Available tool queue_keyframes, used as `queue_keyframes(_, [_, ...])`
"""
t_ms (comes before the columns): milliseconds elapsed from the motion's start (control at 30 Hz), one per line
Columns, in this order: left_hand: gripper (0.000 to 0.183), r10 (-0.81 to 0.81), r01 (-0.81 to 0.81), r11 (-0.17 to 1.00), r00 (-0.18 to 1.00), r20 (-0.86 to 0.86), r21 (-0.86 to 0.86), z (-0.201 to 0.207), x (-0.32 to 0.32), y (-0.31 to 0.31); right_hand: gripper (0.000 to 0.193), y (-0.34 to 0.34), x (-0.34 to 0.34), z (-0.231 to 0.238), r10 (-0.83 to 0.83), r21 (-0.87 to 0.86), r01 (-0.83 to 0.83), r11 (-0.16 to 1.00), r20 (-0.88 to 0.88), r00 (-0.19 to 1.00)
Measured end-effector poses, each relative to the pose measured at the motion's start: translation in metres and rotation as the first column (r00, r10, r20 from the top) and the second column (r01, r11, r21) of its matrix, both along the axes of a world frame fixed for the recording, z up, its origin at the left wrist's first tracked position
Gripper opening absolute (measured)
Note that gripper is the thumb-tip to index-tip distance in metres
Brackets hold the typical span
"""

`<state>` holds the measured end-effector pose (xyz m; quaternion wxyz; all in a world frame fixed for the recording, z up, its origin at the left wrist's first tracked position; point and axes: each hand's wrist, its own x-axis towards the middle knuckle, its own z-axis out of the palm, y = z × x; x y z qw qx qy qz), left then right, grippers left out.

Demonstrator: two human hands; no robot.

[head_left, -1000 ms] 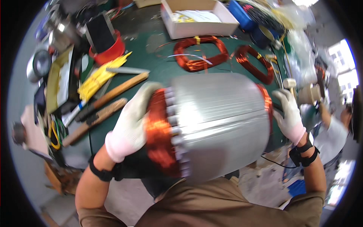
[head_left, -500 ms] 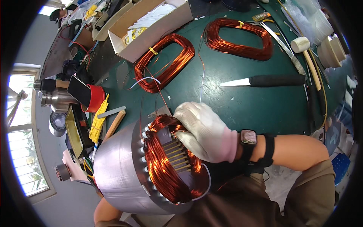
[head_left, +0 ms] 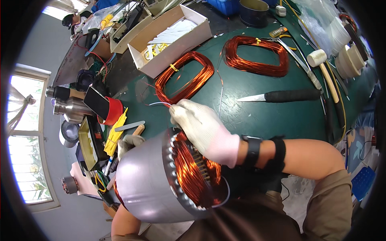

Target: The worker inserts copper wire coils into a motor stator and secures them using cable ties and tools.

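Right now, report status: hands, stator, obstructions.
Right hand pinching a wire at the stator rim. Left hand steadying its far side. Copper coil lying just beyond.

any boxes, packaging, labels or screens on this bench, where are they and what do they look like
Open cardboard box: back of the bench, oblong, white outside, brown inside, holding white sheets and yellow bits.
Phone: left side, propped on a red roll of tape, dark blank screen.
Clear plastic bags: far right corner, crumpled.
Blue bin: top edge, only partly in view.
No readable labels or signs.
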<state>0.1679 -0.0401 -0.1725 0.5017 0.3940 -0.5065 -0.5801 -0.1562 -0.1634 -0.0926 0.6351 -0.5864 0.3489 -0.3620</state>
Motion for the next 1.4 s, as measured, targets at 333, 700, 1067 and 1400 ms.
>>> queue_keyframes(333, [0.027,-0.008,0.003,0.998,0.996,0.088,0.061,0.012,-0.009,0.011,0.048,0.007,0.014,-0.03,-0.026,0.174,0.009,0.985,0.095,0.995])
queue_keyframes(700, [0.03,0.029,-0.07,0.982,0.974,0.225,0.178,0.028,0.001,0.116,0.029,0.053,-0.103,-0.018,0.163,0.01,-0.164,0.986,-0.17,0.972])
queue_keyframes(1067, [0.032,0.07,-0.144,0.963,0.95,0.304,0.228,0.021,-0.045,0.103,0.019,0.006,-0.112,-0.059,0.077,-0.502,-0.311,0.807,-0.433,0.898])
queue_keyframes(1400, [0.034,0.125,-0.232,0.936,0.922,0.367,0.265,0.024,-0.094,0.076,0.033,0.037,-0.066,-0.014,0.138,-0.251,-0.306,0.918,-0.521,0.842])
